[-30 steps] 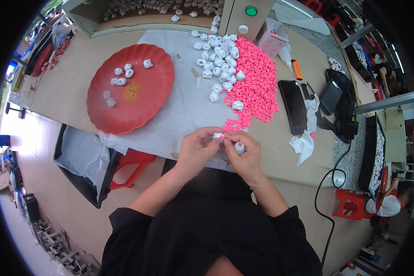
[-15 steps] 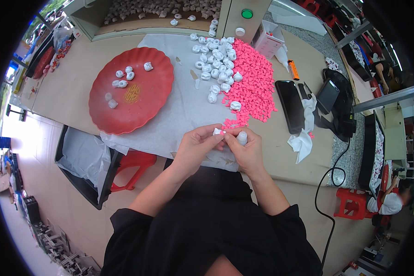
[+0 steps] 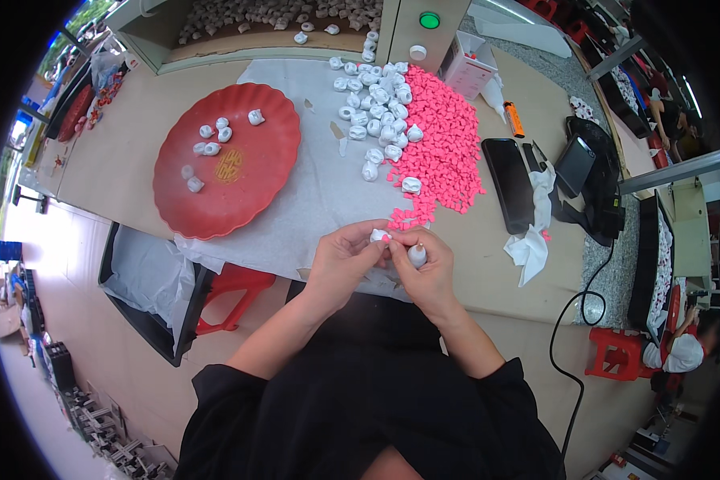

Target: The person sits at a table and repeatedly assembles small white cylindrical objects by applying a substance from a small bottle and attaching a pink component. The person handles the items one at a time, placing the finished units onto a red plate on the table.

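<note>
My left hand (image 3: 340,260) pinches a small white rounded piece (image 3: 378,234) at the front edge of the paper-covered table. A bit of pink (image 3: 386,238) shows on that piece, where the fingertips of both hands meet. In my right hand (image 3: 432,276) is a small white bottle (image 3: 417,257) with a narrow tip, while thumb and forefinger reach to the pink bit. Just beyond my hands spreads a pile of small pink pieces (image 3: 444,144). Many white pieces like the held one (image 3: 382,112) lie along the pile's left side.
A red scalloped plate (image 3: 180,196) with several white pieces stands at left. To the right lie a black phone (image 3: 506,184), an orange lighter-like item (image 3: 514,120), crumpled white tissue (image 3: 528,254) and a black cable (image 3: 554,344). A lined black tray (image 3: 148,268) sits below the table's left edge.
The bottle in my right hand has tilted, so its tip now shows. The white piece between my fingertips has turned slightly, showing more of itself. Both hands stay at nearly the same place.
</note>
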### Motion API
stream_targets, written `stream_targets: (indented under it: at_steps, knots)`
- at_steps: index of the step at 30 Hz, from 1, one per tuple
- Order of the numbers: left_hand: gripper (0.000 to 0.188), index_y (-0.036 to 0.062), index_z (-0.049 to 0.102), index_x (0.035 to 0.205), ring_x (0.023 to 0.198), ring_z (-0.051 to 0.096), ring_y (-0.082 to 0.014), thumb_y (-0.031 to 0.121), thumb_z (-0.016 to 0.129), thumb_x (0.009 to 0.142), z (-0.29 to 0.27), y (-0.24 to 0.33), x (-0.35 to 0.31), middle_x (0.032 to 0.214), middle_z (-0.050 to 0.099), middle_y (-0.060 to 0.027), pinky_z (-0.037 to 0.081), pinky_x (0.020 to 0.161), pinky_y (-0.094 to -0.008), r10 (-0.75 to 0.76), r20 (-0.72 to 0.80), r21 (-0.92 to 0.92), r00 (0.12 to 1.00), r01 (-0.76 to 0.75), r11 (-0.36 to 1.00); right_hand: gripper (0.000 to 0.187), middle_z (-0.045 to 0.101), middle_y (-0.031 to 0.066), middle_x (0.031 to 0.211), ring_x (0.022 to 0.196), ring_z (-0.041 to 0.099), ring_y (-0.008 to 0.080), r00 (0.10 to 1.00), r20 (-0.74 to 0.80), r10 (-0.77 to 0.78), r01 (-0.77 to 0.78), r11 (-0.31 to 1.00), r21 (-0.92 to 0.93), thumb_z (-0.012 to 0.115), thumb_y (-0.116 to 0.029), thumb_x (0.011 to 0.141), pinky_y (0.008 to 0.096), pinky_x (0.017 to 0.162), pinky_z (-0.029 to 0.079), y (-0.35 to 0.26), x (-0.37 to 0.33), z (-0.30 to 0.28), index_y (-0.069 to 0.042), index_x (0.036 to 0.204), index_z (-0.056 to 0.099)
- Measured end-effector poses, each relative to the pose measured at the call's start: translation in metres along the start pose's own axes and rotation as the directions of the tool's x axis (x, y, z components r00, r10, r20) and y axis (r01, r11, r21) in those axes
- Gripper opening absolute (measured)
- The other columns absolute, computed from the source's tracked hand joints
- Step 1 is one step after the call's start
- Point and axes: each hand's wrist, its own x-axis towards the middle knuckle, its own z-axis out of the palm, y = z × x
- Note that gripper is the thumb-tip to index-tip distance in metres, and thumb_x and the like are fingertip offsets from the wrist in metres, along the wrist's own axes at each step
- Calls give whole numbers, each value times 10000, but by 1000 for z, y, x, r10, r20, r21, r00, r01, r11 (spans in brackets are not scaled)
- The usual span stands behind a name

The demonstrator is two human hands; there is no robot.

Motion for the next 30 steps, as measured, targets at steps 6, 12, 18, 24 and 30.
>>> stream_targets:
  at_steps: [6, 12, 18, 24, 30]
  knots:
    - [280, -35, 542, 1123, 724, 577, -87, -4, 528, 844, 2, 2, -1, 823, 614, -55, 480, 667, -217, -6, 0, 4, 1000, 6, 1000, 99, 567, 64, 715, 634, 518, 122, 1000, 10, -30, 30, 999, -29, 599, 6, 771, 260, 566, 409, -4, 0, 0, -2, 870, 612]
    - [269, -34, 543, 1109, 755, 574, -85, 10, 552, 844, 1, 3, -1, 867, 602, -44, 468, 674, -209, 52, -32, 30, 998, -51, 998, 125, 562, 46, 736, 649, 516, 118, 999, -24, 28, -27, 999, 37, 599, 7, 770, 252, 583, 412, -7, 0, 0, 3, 895, 598]
    - [276, -1, 557, 1088, 811, 547, -133, 22, 594, 816, -45, 66, -4, 960, 587, -64, 454, 717, -269, 747, -272, 736, 606, -369, 567, 224, 536, 56, 834, 772, 523, 120, 995, -47, 89, -68, 936, 346, 555, -49, 835, 248, 726, 422, -11, 0, -14, -13, 1040, 471]
    - [317, 43, 592, 1035, 950, 491, -303, 30, 625, 721, -32, 71, 29, 1067, 570, -129, 403, 839, -395, 756, 299, 950, 583, -255, -179, 237, 547, 86, 834, 737, 549, 166, 991, -103, 84, -25, 879, 477, 509, -121, 877, 297, 683, 445, -11, 3, -13, -4, 1070, 437]
    - [398, 40, 558, 1100, 939, 522, -278, -16, 584, 707, 14, 26, 78, 1056, 573, -118, 433, 825, -355, 399, 665, 719, 632, -686, -113, 279, 558, 103, 796, 647, 560, 173, 964, -131, 232, -82, 725, 684, 511, -109, 875, 293, 589, 445, -22, 5, -31, 15, 1107, 420]
